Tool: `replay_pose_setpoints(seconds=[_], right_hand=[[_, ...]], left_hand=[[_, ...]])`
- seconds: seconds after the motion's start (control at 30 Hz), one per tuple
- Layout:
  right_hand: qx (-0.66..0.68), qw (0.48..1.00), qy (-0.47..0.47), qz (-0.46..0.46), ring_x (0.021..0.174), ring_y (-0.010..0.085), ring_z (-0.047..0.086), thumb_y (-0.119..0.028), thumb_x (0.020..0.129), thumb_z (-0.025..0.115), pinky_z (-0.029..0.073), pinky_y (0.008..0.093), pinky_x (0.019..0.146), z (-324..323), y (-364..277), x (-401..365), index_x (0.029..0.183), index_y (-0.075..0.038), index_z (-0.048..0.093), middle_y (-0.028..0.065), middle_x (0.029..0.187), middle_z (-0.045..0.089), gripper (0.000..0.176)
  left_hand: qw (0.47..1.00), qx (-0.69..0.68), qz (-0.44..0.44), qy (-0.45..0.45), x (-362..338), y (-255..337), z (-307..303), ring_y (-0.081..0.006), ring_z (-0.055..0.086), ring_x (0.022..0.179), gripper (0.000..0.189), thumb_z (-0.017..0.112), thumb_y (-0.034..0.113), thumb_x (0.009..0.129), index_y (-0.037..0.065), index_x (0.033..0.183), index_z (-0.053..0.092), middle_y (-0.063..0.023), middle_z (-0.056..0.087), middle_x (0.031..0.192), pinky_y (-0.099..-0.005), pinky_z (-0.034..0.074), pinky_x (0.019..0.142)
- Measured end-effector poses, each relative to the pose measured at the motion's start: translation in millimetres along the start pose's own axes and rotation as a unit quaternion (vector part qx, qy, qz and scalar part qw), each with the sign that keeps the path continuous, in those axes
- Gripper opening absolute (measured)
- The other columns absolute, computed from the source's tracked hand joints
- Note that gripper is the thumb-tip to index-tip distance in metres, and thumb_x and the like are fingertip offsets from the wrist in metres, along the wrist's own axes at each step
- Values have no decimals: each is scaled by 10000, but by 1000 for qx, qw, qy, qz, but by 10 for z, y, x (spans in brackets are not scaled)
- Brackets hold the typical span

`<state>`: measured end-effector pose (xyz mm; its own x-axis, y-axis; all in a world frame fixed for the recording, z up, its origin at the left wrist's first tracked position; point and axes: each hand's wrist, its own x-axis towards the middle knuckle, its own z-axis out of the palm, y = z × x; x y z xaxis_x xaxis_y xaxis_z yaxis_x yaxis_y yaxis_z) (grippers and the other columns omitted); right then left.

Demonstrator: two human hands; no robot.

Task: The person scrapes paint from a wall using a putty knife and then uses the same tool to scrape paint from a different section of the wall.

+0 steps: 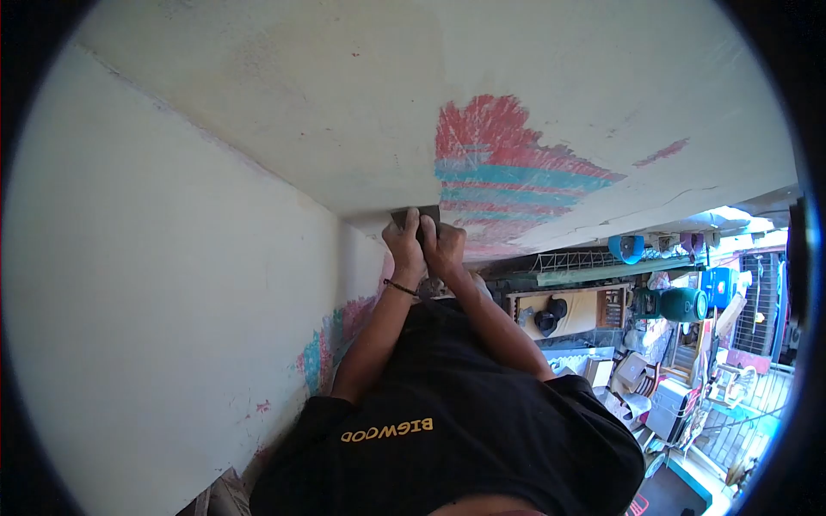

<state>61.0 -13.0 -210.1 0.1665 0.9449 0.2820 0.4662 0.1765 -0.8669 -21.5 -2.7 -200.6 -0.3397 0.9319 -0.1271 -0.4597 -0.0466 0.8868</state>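
Both hands grip a dark, flat scraper (434,211), its wide edge against the pale wall (370,103) near the inside corner. My left hand (403,245), with a dark bracelet at the wrist, is closed on its left part, the thumb extended along the blade. Beside it, my right hand (446,248) closes on the right part, its thumb also pressing the blade. The fingers behind the scraper are hidden. Just right of the blade, a bare patch (508,176) shows red and blue bands under the pale coat.
A side wall (172,258) meets this one at left, with more red and blue patches (323,348) low down. Far below at right are a wooden bench (576,316) with dark hats, a green gas cylinder (684,304), a blue container (719,286) and piled household goods.
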Motion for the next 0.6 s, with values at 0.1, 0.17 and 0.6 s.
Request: replay_pose_setpoints(seconds=[0.1, 0.17, 0.6], right_hand=[[22, 1000, -8, 9, 516, 397, 616, -301, 972, 568, 440, 453, 495, -8, -20, 44, 664, 58, 615, 260, 581, 570, 476], [10, 999, -21, 34, 514, 404, 610, -305, 972, 568, 441, 452, 494, 9, 52, -79, 663, 58, 618, 262, 580, 569, 480], [8, 1000, -7, 11, 521, 413, 604, -336, 967, 569, 433, 465, 491, -60, -153, 23, 644, 60, 608, 273, 582, 553, 512]], left_hand=[[1000, 5, -5, 1, -3, -43, -21, -118, 580, 830, 238, 677, 197, 938, -35, 981, 653, -18, 646, 925, -284, 481, 749], [999, 37, -19, 31, -23, -233, -132, -119, 576, 814, 226, 667, 203, 941, -17, 984, 645, -8, 626, 916, -296, 481, 732], [1000, 11, -5, -8, -11, 16, -47, -120, 588, 835, 284, 668, 227, 948, -55, 986, 658, -33, 658, 928, -288, 488, 753]])
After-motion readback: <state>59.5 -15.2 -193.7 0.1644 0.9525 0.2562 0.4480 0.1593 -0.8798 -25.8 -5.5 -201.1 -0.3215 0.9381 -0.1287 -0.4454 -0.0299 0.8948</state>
